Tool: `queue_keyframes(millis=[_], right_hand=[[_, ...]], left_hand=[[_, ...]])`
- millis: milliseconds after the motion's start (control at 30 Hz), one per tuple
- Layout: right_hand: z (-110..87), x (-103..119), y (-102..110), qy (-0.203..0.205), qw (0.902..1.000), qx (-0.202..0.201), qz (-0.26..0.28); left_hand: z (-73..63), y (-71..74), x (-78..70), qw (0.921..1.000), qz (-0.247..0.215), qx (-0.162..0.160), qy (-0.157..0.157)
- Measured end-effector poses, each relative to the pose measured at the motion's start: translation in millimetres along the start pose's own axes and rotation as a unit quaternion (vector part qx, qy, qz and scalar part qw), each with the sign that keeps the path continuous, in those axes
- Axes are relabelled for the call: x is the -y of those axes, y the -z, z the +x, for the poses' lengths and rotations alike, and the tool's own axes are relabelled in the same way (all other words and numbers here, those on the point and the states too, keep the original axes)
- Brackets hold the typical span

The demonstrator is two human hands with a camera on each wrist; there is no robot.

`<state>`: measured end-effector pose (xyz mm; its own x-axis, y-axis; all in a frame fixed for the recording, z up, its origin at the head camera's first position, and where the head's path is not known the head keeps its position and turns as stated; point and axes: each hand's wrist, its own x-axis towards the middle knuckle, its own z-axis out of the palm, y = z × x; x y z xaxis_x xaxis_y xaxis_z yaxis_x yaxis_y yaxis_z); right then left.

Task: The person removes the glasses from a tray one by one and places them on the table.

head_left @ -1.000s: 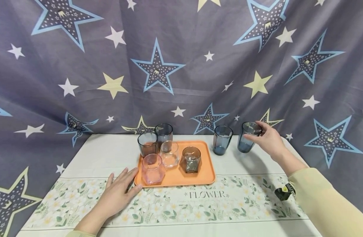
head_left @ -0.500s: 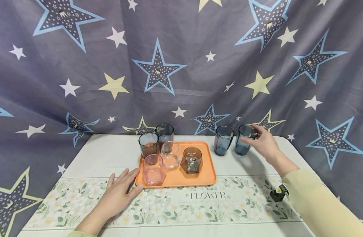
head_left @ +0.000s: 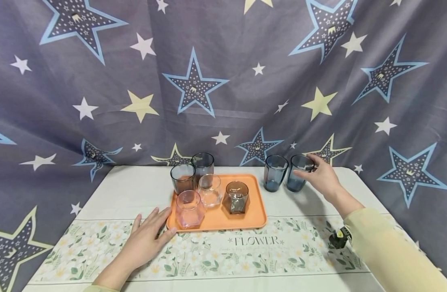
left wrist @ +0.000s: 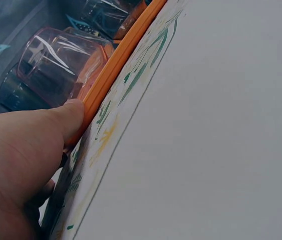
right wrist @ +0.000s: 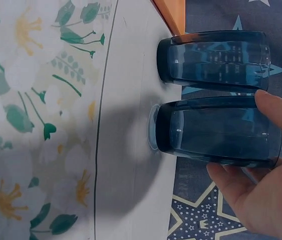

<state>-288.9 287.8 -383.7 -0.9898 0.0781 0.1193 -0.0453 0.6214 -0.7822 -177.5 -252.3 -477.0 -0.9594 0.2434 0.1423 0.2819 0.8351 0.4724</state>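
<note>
Head view: one blue glass was held at the far right of the table, just beside a second blue glass to its left. Step in hand, as judged: the two being ranged side by side. Whether the held base touched the table could not be told. For the next move, a level set-down and a release without knocking the neighbour were judged to be called for. Right hand: extended from the near right, thumb and fingers closed about the glass's upper part, parted only to its width. Left hand: fingers extended, nothing grasped, thumb laid at the left near corner of an orange tray, by which a pink glass was borne.
</note>
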Motion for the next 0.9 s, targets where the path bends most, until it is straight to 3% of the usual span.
queue_keyframes(millis=[433, 900], right_hand=[[-0.1, -1.9, -2.8, -0.008, 0.9997, 0.003, 0.021], [2.0, -5.4, -7.7, -0.009, 0.9999, -0.003, 0.007]], left_hand=[[-1.7, 1.7, -2.9, 1.0000, 0.006, -0.003, -0.002], [0.1, 1.3, -0.6, 1.0000, -0.001, 0.001, 0.003]])
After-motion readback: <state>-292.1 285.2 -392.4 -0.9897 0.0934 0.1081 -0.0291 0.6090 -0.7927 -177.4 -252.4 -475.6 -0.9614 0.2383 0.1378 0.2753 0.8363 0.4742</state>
